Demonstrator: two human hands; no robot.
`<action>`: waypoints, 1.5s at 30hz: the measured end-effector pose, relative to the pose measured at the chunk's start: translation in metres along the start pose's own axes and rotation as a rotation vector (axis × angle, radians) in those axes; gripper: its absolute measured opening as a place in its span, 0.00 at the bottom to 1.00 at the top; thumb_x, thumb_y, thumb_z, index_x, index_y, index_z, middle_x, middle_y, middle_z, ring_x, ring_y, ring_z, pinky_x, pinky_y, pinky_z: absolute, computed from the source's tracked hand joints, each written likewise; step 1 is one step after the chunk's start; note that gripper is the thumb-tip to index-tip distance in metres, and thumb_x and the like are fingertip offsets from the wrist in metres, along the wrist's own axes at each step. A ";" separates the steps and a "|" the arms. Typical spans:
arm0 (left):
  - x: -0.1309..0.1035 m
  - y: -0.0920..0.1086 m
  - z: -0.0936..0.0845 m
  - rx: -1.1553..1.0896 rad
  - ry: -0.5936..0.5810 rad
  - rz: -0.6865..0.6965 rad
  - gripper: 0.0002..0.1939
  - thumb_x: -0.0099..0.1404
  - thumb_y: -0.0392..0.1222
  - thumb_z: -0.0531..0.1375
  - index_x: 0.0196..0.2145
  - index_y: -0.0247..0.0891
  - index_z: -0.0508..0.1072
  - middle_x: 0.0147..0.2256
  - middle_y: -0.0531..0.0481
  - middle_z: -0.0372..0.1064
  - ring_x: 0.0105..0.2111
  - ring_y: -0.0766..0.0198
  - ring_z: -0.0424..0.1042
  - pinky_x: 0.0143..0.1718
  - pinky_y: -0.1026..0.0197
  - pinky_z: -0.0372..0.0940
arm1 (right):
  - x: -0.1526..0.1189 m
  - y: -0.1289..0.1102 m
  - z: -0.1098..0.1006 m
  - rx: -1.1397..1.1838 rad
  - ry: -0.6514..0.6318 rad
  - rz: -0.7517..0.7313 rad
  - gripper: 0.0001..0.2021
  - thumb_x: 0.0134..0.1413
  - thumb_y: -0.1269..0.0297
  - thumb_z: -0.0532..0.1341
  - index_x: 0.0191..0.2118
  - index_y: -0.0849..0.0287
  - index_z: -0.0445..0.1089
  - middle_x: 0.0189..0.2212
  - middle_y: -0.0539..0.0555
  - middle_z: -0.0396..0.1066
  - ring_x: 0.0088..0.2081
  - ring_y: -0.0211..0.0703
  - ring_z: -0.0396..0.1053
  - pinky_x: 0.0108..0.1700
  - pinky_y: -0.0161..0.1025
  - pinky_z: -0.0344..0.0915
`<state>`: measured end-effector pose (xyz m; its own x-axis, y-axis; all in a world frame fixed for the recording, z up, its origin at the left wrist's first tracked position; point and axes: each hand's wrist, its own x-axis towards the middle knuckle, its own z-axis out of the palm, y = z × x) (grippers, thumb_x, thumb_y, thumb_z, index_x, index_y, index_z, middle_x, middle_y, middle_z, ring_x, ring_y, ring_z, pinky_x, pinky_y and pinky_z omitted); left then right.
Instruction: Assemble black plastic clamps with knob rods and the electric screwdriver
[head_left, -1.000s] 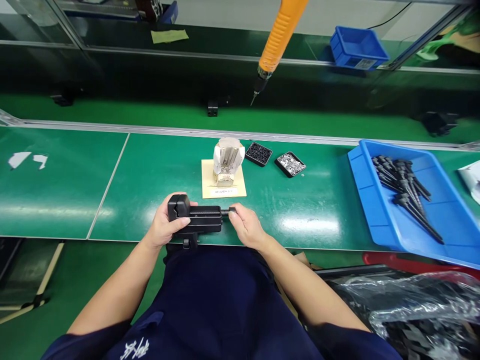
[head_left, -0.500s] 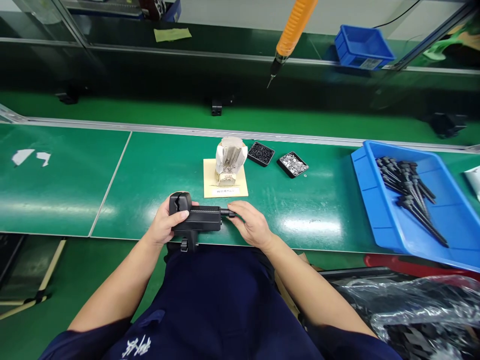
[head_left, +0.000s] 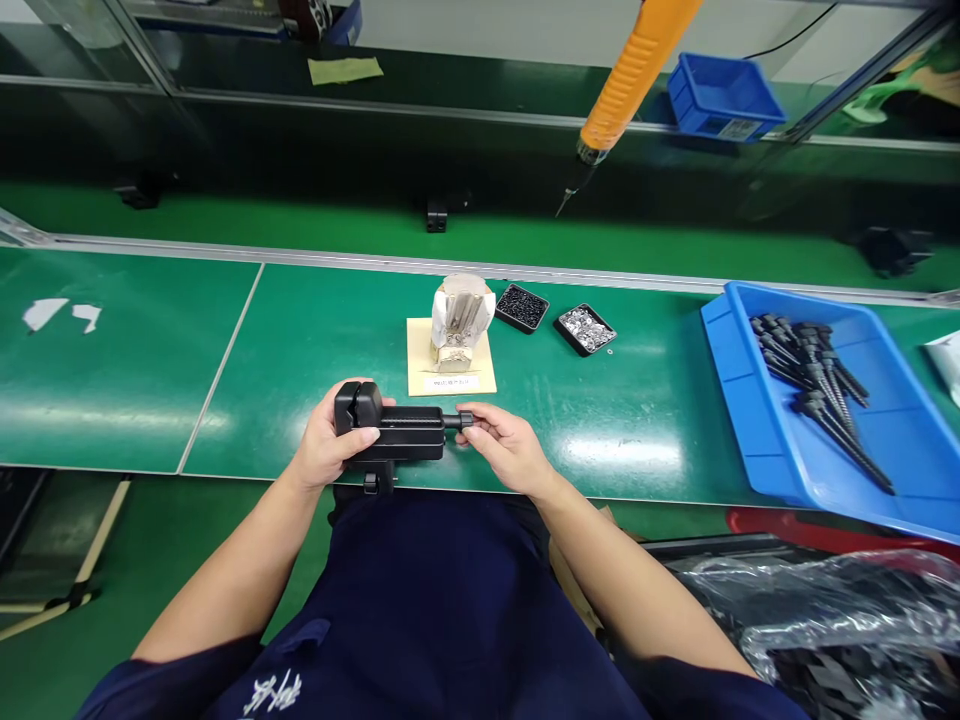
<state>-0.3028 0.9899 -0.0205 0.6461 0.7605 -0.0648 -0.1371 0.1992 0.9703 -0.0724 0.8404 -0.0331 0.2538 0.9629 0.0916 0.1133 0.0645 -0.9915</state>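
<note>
A black clamp-like device with a boxy body is held level over the front edge of the bench. My left hand is closed around its left end, thumb lying across the front below the rounded jaw. From the right end sticks out a short rod with a black knob. My right hand pinches this knob between thumb and fingers. Beyond the device, a white block-shaped holder stands on a yellow pad.
Two small black trays hold black screws and silver parts. At the right, a blue bin contains several black threaded rods. An orange electric screwdriver hangs overhead. Plastic-wrapped parts lie at lower right.
My right fingers have shifted their grip around the knob, and the device has tipped slightly. The hanging screwdriver has swung right and lower.
</note>
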 end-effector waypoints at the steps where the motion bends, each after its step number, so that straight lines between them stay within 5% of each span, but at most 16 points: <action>1: 0.000 0.000 0.000 -0.006 0.000 -0.002 0.34 0.51 0.45 0.74 0.53 0.37 0.66 0.44 0.40 0.77 0.44 0.51 0.78 0.42 0.54 0.74 | 0.000 0.000 -0.001 -0.039 0.019 -0.068 0.19 0.63 0.50 0.62 0.52 0.57 0.74 0.39 0.58 0.77 0.38 0.44 0.77 0.42 0.42 0.77; 6: 0.000 0.000 0.002 -0.037 0.004 -0.045 0.34 0.50 0.44 0.74 0.52 0.37 0.68 0.44 0.41 0.77 0.42 0.52 0.78 0.41 0.54 0.74 | 0.001 0.000 -0.003 -0.276 0.078 -0.328 0.09 0.65 0.63 0.62 0.48 0.53 0.76 0.49 0.58 0.77 0.52 0.48 0.76 0.56 0.50 0.74; 17: -0.002 -0.002 -0.001 -0.028 -0.021 -0.025 0.36 0.51 0.43 0.74 0.55 0.39 0.65 0.45 0.41 0.77 0.43 0.53 0.78 0.43 0.55 0.74 | -0.002 0.000 -0.003 -0.429 0.074 -0.353 0.12 0.67 0.60 0.60 0.52 0.54 0.73 0.47 0.58 0.78 0.47 0.46 0.76 0.51 0.45 0.75; 20: -0.004 -0.003 -0.003 0.000 -0.054 0.020 0.36 0.52 0.42 0.73 0.56 0.40 0.65 0.46 0.41 0.77 0.46 0.52 0.78 0.46 0.54 0.73 | -0.003 -0.003 -0.002 -0.440 0.052 -0.247 0.15 0.68 0.53 0.56 0.51 0.55 0.73 0.39 0.57 0.78 0.39 0.45 0.76 0.44 0.43 0.74; 23: -0.006 0.000 -0.002 0.054 -0.095 0.080 0.36 0.50 0.39 0.74 0.55 0.40 0.66 0.47 0.41 0.77 0.47 0.51 0.78 0.48 0.53 0.73 | -0.004 -0.003 0.003 -0.432 0.070 -0.098 0.22 0.69 0.45 0.50 0.39 0.56 0.73 0.25 0.53 0.72 0.28 0.43 0.71 0.36 0.41 0.71; 26: -0.005 0.005 0.002 0.133 -0.119 0.119 0.37 0.47 0.36 0.75 0.53 0.39 0.68 0.46 0.40 0.77 0.46 0.51 0.78 0.47 0.53 0.74 | -0.004 0.000 0.012 -0.262 0.073 0.195 0.32 0.68 0.38 0.42 0.22 0.55 0.62 0.13 0.49 0.57 0.17 0.39 0.60 0.24 0.38 0.62; 29: -0.004 0.005 0.004 0.122 -0.093 0.069 0.37 0.48 0.37 0.75 0.54 0.39 0.67 0.46 0.40 0.77 0.45 0.53 0.78 0.46 0.54 0.74 | -0.005 0.001 0.016 -0.062 0.023 0.442 0.34 0.67 0.35 0.37 0.20 0.54 0.57 0.12 0.47 0.52 0.14 0.37 0.55 0.19 0.36 0.57; 32: -0.003 0.001 0.003 0.003 -0.041 -0.037 0.38 0.50 0.40 0.74 0.56 0.39 0.66 0.45 0.41 0.78 0.43 0.54 0.79 0.44 0.55 0.74 | -0.005 -0.004 0.010 -0.173 0.040 0.187 0.27 0.67 0.38 0.48 0.37 0.58 0.68 0.26 0.53 0.69 0.27 0.40 0.69 0.30 0.38 0.69; 34: -0.004 -0.002 0.002 -0.056 -0.024 -0.094 0.39 0.49 0.41 0.74 0.56 0.39 0.65 0.45 0.40 0.77 0.42 0.54 0.79 0.43 0.55 0.75 | -0.005 -0.008 0.005 -0.351 0.016 -0.096 0.20 0.67 0.46 0.54 0.48 0.58 0.67 0.39 0.58 0.73 0.38 0.44 0.72 0.41 0.42 0.72; 36: -0.005 -0.003 0.002 -0.091 -0.015 -0.128 0.40 0.48 0.42 0.75 0.56 0.39 0.65 0.45 0.40 0.77 0.41 0.53 0.79 0.41 0.55 0.75 | -0.004 -0.010 0.001 -0.517 -0.042 -0.265 0.15 0.69 0.53 0.53 0.49 0.59 0.66 0.40 0.60 0.72 0.41 0.47 0.71 0.44 0.44 0.71; 45: -0.008 -0.002 0.006 -0.095 -0.008 -0.178 0.42 0.46 0.41 0.76 0.56 0.39 0.65 0.45 0.41 0.77 0.42 0.54 0.78 0.42 0.55 0.74 | -0.004 0.007 0.007 -0.628 0.000 -0.276 0.19 0.73 0.56 0.43 0.41 0.57 0.69 0.32 0.56 0.73 0.35 0.45 0.72 0.40 0.41 0.70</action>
<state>-0.3033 0.9803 -0.0211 0.6721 0.7035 -0.2311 -0.0903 0.3877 0.9174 -0.0791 0.8388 -0.0410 0.1355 0.9331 0.3332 0.7094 0.1434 -0.6900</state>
